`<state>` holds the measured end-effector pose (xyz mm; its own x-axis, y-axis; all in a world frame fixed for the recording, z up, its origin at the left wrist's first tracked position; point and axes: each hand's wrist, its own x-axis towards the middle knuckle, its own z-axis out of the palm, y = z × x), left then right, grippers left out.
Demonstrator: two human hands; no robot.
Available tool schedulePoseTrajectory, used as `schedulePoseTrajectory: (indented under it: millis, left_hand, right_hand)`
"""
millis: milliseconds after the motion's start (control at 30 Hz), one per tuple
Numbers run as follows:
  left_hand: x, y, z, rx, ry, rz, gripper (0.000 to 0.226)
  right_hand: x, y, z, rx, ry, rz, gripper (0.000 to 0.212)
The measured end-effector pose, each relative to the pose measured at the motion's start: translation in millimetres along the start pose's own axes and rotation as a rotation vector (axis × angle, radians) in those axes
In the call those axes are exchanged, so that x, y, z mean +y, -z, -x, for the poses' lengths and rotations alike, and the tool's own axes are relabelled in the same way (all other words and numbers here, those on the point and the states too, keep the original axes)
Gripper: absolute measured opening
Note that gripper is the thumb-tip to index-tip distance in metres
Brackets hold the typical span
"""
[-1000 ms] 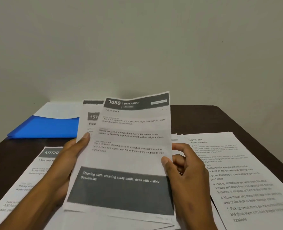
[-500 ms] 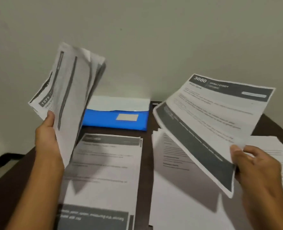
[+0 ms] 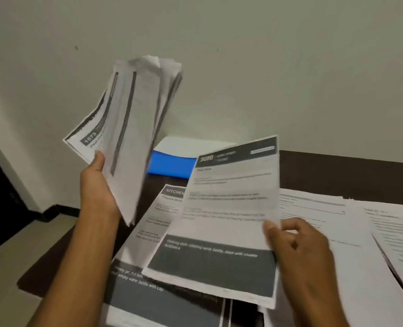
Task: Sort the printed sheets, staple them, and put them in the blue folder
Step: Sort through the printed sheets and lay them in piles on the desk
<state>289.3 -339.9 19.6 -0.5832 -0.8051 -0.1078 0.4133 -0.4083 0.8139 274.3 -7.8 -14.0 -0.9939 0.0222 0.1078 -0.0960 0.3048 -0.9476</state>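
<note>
Sorting now: your right hand (image 3: pixel 297 251) pinches sheet 3080 (image 3: pixel 226 208) at its 3 o'clock edge; your left hand (image 3: pixel 99 185) grips the stack (image 3: pixel 129 138). Lay it squarely on its matching pile; the folder (image 3: pixel 169 165) waits at 12 o'clock on the desk (image 3: pixel 337 171).

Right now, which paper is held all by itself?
The 3080 sheet, pinched in the right hand. The left hand holds a whole bundle, and the other papers lie on the table.
</note>
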Motion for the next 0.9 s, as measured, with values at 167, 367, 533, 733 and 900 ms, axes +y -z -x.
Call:
schedulePoseTrajectory:
  millis: [167,367,533,733,900]
  left_hand:
    - [-8,-19,23,-0.167,0.046,-0.121,0.035]
    - [-21,-37,36,-0.231,0.136,-0.108,0.039]
    - [-38,-51,43,-0.321,0.194,-0.161,0.038]
    - [-52,-66,46,-0.451,0.281,-0.181,0.041]
    - [-83,-76,67,-0.586,0.399,-0.22,0.048]
  right_hand:
    - [-5,-40,18,-0.093,0.01,0.076,0.031]
    - [-14,-48,29,-0.186,0.035,0.237,0.03]
    - [-18,-37,31,-0.222,0.111,0.396,0.02]
    - [-3,37,13,-0.11,-0.005,0.315,0.028]
    - [-6,88,-13,-0.202,-0.212,-0.203,0.039]
